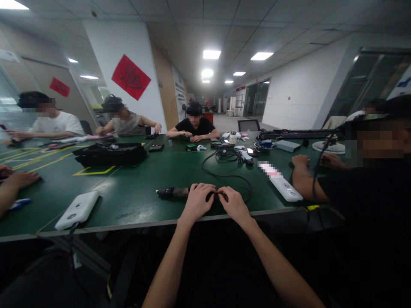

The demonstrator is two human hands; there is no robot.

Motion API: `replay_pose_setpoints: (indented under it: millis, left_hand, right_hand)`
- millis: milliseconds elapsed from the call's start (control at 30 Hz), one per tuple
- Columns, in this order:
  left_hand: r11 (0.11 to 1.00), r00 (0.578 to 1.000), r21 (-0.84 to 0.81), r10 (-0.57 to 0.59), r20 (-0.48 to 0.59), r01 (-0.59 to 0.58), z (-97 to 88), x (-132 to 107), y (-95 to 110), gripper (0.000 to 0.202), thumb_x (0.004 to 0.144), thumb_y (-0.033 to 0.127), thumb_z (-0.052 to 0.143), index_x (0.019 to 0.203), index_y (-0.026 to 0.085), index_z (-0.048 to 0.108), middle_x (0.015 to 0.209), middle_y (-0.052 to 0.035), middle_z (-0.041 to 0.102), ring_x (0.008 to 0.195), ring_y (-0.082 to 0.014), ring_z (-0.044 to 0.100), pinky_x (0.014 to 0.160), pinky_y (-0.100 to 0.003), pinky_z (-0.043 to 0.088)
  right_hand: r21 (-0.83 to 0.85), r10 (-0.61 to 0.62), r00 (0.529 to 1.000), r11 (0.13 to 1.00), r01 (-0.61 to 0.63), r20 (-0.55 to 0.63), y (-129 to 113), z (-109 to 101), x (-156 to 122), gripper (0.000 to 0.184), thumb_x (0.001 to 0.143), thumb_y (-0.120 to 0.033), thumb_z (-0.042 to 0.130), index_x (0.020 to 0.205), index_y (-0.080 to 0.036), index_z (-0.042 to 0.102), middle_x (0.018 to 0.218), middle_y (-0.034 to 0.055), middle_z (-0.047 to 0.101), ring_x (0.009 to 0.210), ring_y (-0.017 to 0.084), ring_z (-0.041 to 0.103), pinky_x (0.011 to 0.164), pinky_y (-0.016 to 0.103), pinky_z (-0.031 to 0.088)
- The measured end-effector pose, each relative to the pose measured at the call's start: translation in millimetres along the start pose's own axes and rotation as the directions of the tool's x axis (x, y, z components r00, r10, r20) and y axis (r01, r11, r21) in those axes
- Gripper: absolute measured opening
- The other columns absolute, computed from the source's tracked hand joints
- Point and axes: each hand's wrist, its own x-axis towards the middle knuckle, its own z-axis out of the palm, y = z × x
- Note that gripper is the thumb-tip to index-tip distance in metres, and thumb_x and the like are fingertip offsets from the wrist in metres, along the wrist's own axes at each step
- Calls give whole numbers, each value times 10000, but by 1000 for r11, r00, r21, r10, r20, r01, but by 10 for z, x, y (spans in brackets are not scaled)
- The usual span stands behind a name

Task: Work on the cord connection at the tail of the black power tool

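An electric screwdriver (173, 192) lies on the green table in front of me, its tip pointing left. My left hand (199, 200) is closed around its rear end, which the fingers cover. Just to the right, my right hand (233, 204) pinches the black cable (241, 178) where it meets the tool's back end. The fingertips of both hands nearly touch, and the joint between cable and tool is mostly hidden by them. From there the cable loops away across the table towards the back.
A white power bank (78, 209) lies near the left edge, another (285, 188) to the right beside a person's arm (303, 179). A black tray (111, 154) stands at back left. Small items and coiled cable (224, 153) clutter the far middle. Several people sit around the table (135, 188).
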Motion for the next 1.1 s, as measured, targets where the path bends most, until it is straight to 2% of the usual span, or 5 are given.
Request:
replay_pose_setpoints:
  millis: [200, 567, 700, 900, 1100]
  left_hand:
    - [1000, 1000, 11, -22, -8, 22, 30, 8, -24, 96, 983, 292, 666, 1077, 270, 657, 1200, -22, 730, 1134, -239, 626, 1045, -441, 367]
    - [1000, 1000, 13, -22, -1, 22, 25, 5, -22, 102, 986, 299, 665, 1086, 276, 664, 1182, -25, 735, 1135, -246, 621, 1030, -443, 372]
    - [1000, 1000, 6, -7, 5, 7, 18, 1, -15, 94, 994, 258, 645, 1075, 297, 676, 1223, 3, 727, 1178, -224, 611, 1061, -435, 352]
    - [1000, 1000, 17, -25, 0, 25, 24, 9, -17, 73, 975, 270, 687, 1044, 276, 664, 1124, -3, 744, 1103, -235, 623, 1023, -437, 364]
    - [1000, 1000, 17, -9, 11, 9, 17, 3, -16, 72, 1015, 277, 632, 1070, 307, 669, 1202, 28, 732, 1160, -209, 614, 1046, -420, 349]
  right_hand:
    - [2, -6, 1000, 1000, 6, 0, -12, -9, 0, 165, 996, -163, 566, 1049, -259, 690, 1031, 34, 692, 901, 193, 668, 823, 300, 517]
    - [-3, -6, 1000, 1000, 6, -15, -15, 3, -5, 177, 991, -152, 567, 1052, -261, 692, 1031, 35, 695, 903, 192, 670, 835, 305, 518]
    - [-5, -5, 1000, 1000, 5, -9, -7, 3, -5, 175, 997, -164, 561, 1063, -262, 690, 1032, 38, 692, 907, 194, 670, 849, 312, 523]
    - [-11, -5, 1000, 1000, 5, 2, -6, -3, -3, 174, 999, -165, 554, 1058, -260, 686, 1041, 41, 689, 906, 195, 665, 835, 311, 520]
    - [-14, -3, 1000, 1000, 3, 1, -10, -4, -6, 171, 1008, -175, 550, 1072, -258, 684, 1037, 39, 686, 903, 194, 661, 827, 309, 514]
